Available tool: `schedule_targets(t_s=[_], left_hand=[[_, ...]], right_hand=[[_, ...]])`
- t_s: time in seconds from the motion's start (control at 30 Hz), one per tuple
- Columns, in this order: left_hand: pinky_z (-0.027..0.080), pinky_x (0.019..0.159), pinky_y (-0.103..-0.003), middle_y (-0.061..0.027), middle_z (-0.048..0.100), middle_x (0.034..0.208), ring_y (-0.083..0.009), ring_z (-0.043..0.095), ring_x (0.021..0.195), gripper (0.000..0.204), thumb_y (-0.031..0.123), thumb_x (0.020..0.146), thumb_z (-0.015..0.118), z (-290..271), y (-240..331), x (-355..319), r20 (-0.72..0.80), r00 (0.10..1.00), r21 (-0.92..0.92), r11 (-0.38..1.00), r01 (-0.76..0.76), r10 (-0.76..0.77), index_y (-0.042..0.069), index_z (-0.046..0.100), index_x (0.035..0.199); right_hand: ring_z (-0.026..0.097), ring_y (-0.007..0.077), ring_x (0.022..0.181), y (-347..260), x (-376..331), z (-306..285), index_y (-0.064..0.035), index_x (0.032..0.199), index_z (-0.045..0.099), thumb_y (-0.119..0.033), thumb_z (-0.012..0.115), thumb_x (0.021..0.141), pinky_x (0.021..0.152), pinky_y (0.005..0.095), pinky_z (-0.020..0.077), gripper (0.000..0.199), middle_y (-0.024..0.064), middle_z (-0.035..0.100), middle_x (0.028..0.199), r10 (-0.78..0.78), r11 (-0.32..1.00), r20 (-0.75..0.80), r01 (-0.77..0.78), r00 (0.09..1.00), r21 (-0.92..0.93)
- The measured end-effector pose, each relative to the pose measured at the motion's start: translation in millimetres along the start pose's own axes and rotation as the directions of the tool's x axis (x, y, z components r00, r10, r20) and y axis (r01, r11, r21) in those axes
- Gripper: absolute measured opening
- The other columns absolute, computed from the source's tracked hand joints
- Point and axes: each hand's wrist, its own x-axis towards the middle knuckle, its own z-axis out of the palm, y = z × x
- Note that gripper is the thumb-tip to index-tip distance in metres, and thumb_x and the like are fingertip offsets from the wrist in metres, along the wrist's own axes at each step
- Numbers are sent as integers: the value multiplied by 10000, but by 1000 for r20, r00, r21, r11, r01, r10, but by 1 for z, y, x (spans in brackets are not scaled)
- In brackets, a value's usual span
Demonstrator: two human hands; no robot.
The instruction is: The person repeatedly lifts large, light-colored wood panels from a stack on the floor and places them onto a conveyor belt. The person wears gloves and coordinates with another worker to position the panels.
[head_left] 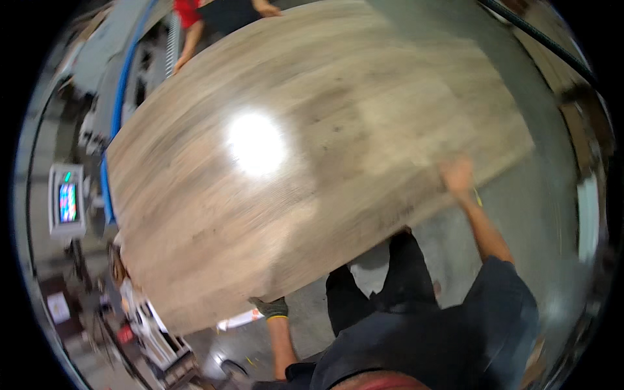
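Observation:
A large wood-grain board [338,156] spans most of the view, tilted, with a bright light reflected on it. At its near edge, my left hand [272,307], in a dark grey glove with a yellow cuff, is closed on the board; some fingers are hidden beneath. My right hand [458,177] is over the board's near right edge, blurred by motion, so its fingers cannot be made out. Across the board, a co-worker's hand [266,8] touches the far edge, and that person's other arm [190,45], with a red sleeve, reaches the far left edge.
A machine with a blue rail [123,84] stands along the left. Below it is a control panel [67,201] with a lit screen. Grey floor [520,214] lies at the right, with a pale panel [587,218] near the rim. A dark hose [539,36] crosses the upper right.

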Motion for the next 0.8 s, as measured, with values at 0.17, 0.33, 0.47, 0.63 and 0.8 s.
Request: schedule_targets(t_s=[0.17, 0.33, 0.47, 0.63, 0.8], left_hand=[[292, 1070, -432, -65, 420, 1379, -286, 384, 1264, 676, 612, 891, 327, 12, 1, 21, -219, 975, 8, 1000, -25, 26, 107, 405, 1332], [349, 1032, -419, -57, 511, 1292, -274, 455, 1196, 693, 655, 860, 368, -11, 38, -35, -490, 829, 194, 961, -198, 270, 134, 436, 1312], [314, 1044, -396, -32, 510, 1305, -241, 436, 1217, 624, 611, 875, 381, -11, -10, 0, -714, 643, 211, 961, -181, 278, 160, 471, 1296], [288, 1052, -353, -13, 489, 1330, -221, 414, 1227, 683, 621, 827, 485, -22, 12, -18, -513, 801, 300, 939, -169, 309, 138, 462, 1309], [253, 1072, -353, -75, 429, 1372, -247, 386, 1245, 784, 581, 807, 556, -49, 36, -20, -518, 789, 254, 940, -229, 332, 64, 369, 1367]], right_hand=[[432, 314, 1226, 272, 233, 45, -103, 1392, 345, -588, 313, 908, 1047, 452, 296, 685, 157, 394, 1389, 10, 873, 288, 132, 957, -470], [372, 316, 1269, 212, 284, 127, -67, 1403, 334, -686, 368, 845, 1012, 421, 333, 834, 145, 372, 1409, 226, 654, 549, -543, 805, 526], [336, 341, 1290, 248, 320, 76, -39, 1405, 316, -700, 391, 826, 1032, 465, 292, 882, 178, 333, 1426, 124, 708, 498, -428, 858, 562], [358, 330, 1272, 210, 249, -10, -13, 1375, 359, -692, 392, 833, 1039, 426, 279, 870, 174, 370, 1401, 182, 759, 493, -440, 851, 480], [353, 294, 1276, 260, 235, -49, 26, 1352, 380, -635, 428, 858, 1051, 404, 262, 827, 164, 366, 1406, 121, 707, 517, -439, 847, 554]])
